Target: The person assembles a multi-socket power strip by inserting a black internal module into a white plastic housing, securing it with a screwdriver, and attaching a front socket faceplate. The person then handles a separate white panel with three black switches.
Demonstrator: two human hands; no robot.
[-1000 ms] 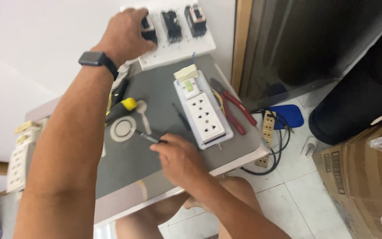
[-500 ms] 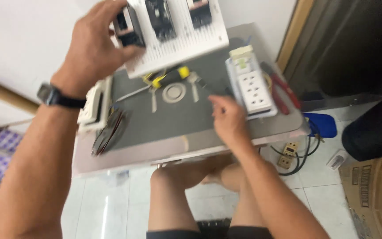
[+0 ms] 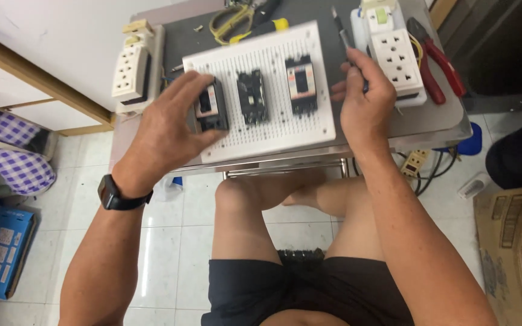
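A: What sits at the far left of the frame?

B: A cream power strip [image 3: 131, 69] lies on the grey table [image 3: 436, 124], its long axis running up and down the frame, just left of the white perforated board [image 3: 273, 130].

A: And the board itself?

B: It lies flat in the upper middle, its long side running left to right and tilted slightly up toward the right. Three black breakers stand in a row on it, each with its long axis pointing toward the top of the frame: the left breaker [image 3: 211, 108], the middle breaker [image 3: 252, 96] and the right breaker [image 3: 301, 84].

A: The hands?

B: The left hand [image 3: 167, 130] curls over the left breaker, thumb below and fingers above, gripping it. The right hand [image 3: 367, 99], at the board's right edge, is closed around a slim screwdriver [image 3: 341, 27] whose shaft points up the frame.

A: Further right?

B: A white power strip [image 3: 397, 57] with a yellowish switch end, then red-handled pliers [image 3: 439, 60], both lengthwise up the frame. A cardboard box [image 3: 515, 241] stands at lower right; I cannot tell its contents.
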